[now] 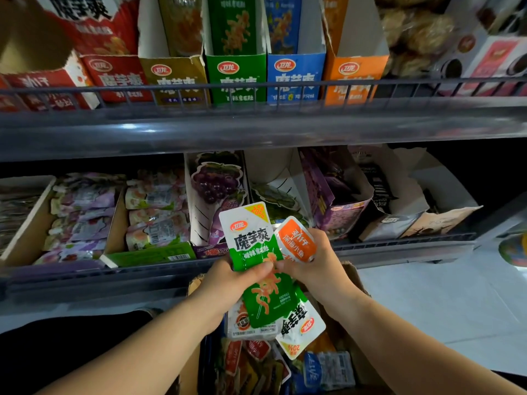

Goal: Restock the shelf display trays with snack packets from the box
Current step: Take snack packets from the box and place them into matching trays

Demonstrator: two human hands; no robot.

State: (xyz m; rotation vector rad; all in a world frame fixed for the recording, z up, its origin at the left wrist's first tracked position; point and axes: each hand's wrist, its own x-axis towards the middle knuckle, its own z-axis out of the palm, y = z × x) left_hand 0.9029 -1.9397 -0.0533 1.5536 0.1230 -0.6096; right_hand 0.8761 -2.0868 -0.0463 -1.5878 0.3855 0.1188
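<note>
My left hand (228, 283) grips a stack of green-and-white snack packets (256, 252), held upright in front of the lower shelf. My right hand (319, 263) pinches a small orange-and-white packet (296, 240) against the right side of that stack. Below both hands stands the cardboard box (352, 280), with several mixed packets (256, 363) in red, blue and orange inside. On the upper shelf a matching green display tray (236, 78) stands between a yellow-brown tray (174, 78) and a blue tray (295, 75), with an orange tray (352, 75) further right.
A wire rail (256, 89) runs along the front of the upper shelf. The lower shelf holds cardboard trays of jelly packets (85, 212), a grape-printed box (216, 189) and purple boxes (333, 201). White tiled floor (442, 303) lies to the right.
</note>
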